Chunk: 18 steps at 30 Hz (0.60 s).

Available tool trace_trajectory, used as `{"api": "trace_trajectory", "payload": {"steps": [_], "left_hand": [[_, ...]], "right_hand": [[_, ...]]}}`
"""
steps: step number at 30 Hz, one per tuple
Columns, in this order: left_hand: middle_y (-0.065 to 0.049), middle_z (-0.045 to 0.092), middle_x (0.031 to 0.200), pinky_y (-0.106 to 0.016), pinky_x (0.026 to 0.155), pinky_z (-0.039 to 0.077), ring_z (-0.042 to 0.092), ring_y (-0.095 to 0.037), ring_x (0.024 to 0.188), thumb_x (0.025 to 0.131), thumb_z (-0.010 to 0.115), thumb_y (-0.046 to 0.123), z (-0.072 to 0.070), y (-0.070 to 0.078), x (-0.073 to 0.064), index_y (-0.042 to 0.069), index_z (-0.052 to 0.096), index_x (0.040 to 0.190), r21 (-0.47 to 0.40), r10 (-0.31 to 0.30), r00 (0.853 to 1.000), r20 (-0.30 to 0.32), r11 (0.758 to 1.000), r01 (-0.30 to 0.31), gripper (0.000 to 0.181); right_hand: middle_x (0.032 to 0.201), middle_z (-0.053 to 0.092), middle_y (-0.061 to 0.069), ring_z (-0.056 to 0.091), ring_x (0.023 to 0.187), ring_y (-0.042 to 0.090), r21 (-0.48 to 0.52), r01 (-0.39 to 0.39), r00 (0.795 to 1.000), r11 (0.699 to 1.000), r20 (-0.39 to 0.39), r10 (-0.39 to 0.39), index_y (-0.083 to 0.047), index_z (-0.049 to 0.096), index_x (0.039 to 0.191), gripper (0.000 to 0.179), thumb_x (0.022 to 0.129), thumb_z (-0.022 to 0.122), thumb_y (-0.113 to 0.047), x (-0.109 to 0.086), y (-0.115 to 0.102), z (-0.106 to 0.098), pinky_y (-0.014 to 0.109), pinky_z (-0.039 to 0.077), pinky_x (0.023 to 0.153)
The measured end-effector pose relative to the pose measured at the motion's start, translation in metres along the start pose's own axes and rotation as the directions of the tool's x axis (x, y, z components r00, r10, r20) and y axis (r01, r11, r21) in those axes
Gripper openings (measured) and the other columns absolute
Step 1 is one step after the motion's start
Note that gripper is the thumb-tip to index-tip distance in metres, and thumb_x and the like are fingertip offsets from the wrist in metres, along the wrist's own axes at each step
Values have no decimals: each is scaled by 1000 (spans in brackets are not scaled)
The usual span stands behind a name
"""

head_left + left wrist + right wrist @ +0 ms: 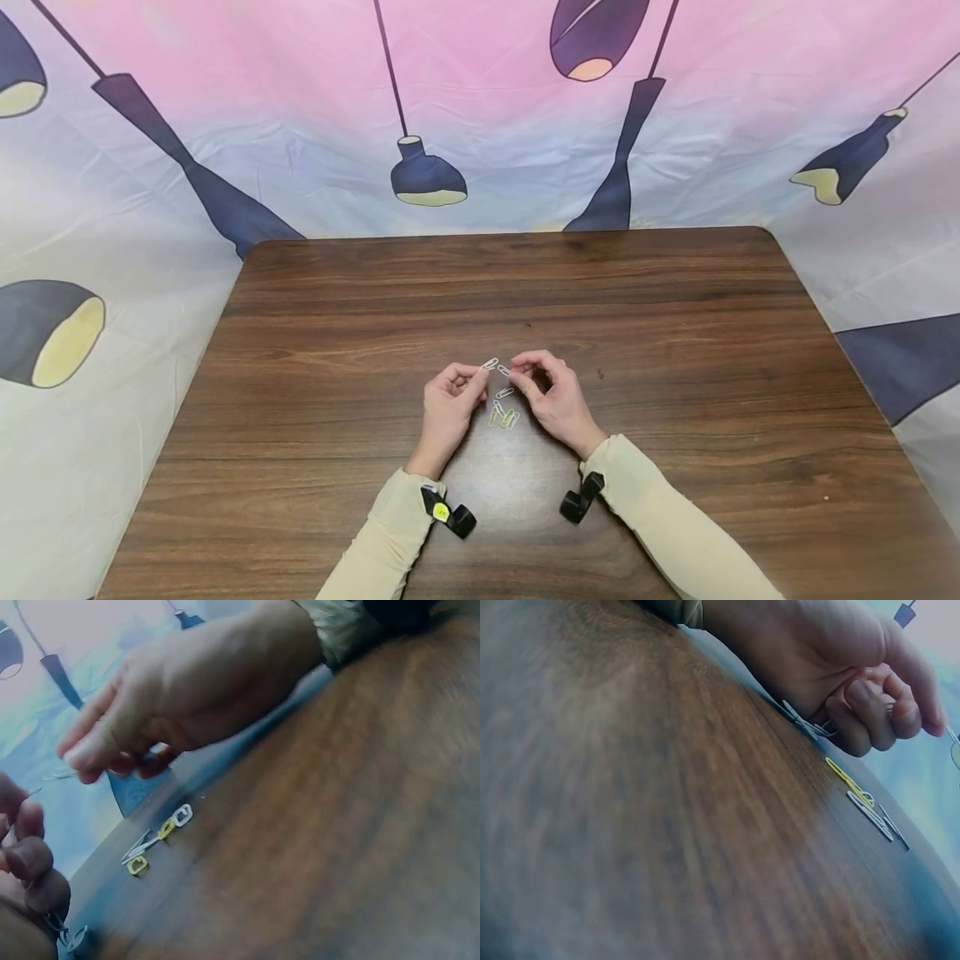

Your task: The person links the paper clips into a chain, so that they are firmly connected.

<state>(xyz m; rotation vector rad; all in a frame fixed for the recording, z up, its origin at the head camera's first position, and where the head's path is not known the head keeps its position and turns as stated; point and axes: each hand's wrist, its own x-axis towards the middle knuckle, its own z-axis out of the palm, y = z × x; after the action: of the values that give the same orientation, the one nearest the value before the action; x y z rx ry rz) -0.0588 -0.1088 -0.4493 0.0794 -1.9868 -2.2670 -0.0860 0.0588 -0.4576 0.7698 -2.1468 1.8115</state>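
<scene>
My left hand pinches a white paper clip between thumb and forefinger; its other fingers are curled. Facing it, my right hand pinches another white paper clip by its end. The two clips are close together in the head view; whether they touch I cannot tell. Linked-looking wire clips show below the left hand's curled fingers in the right wrist view. Between the hands lie several white and yellow paper clips, among them a yellow clip and a white clip.
The brown wood-grain table spreads around both hands. Behind it hangs a pastel cloth printed with dark lamps. A black camera strap is on the left wrist, and another black camera mount on the right.
</scene>
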Motion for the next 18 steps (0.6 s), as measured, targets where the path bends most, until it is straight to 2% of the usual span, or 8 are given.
{"api": "trace_trajectory", "payload": {"steps": [4, 10, 14, 18], "left_hand": [[-17, 60, 67, -14, 50, 42, 55, -13, 57, 89, 65, -5, 2, -1, -2, -17, 62, 91, 62, 41, 996, 84, 997, -47, 12], [-37, 56, 71, -14, 50, 41, 55, -14, 57, 88, 65, -7, 2, -1, -2, -16, 63, 91, 64, 51, 994, 101, 996, -57, 10], [-39, 56, 72, -14, 49, 42, 55, -12, 56, 88, 66, -7, 2, -1, -3, -16, 63, 90, 64, 40, 993, 108, 997, -48, 10], [-38, 56, 71, -14, 50, 42, 55, -11, 56, 87, 67, -7, 2, -2, -2, -17, 62, 88, 57, 41, 993, 108, 997, -47, 11]], "right_hand": [[85, 66, 18, 60, 78, 28, 33, 24, 1000, 999, 10, -24, 9, 59, 104, 27, 80, 69, 15, -1, -1, -1, 29, 48, 69], [85, 67, 16, 57, 79, 27, 11, 53, 999, 999, 10, -54, 8, 59, 103, 29, 78, 72, 15, -1, -1, 0, 37, 43, 75], [83, 67, 16, 57, 76, 28, -10, 79, 997, 997, -5, -79, 7, 60, 102, 29, 77, 73, 16, -1, -1, 1, 38, 39, 79], [82, 68, 16, 57, 73, 27, -33, 83, 996, 996, -28, -84, 7, 61, 100, 28, 76, 73, 16, -1, -2, 1, 42, 36, 77]]}}
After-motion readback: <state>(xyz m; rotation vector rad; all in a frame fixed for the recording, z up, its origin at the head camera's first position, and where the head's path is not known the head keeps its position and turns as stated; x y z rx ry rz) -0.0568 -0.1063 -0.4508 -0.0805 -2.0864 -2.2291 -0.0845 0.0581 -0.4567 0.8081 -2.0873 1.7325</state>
